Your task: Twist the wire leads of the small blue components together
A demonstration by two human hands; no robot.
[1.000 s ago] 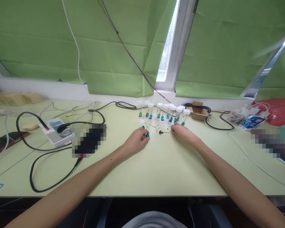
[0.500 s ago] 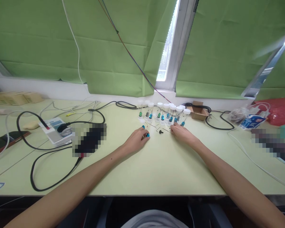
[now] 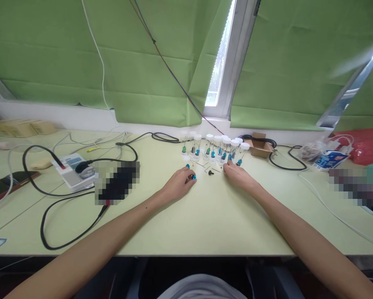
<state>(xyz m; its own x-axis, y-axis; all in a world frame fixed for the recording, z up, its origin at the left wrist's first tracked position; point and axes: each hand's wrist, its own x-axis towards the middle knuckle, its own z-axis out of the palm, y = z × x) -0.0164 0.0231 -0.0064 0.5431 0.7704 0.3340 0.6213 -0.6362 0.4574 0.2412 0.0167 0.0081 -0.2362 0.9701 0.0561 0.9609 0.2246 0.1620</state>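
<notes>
Vials (image 3: 213, 154) standing capped mid-frame, parts (image 3: 210, 172) lying loose, left hand (image 3: 176, 182) pinching blue piece (image 3: 193, 177), right hand (image 3: 238, 173) curled, hiding any hold.

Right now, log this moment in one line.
left hand: small blue part at fingertips | right hand: in front of white-capped vials | black part: on table between hands

Workshop-like room: cables (image 3: 103, 211), capped vials (image 3: 213, 154)

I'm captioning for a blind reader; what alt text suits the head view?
A person's left hand is at small blue parts, the right hand near white-capped vials on a pale desk; thin metal bits lie between the hands.
</notes>
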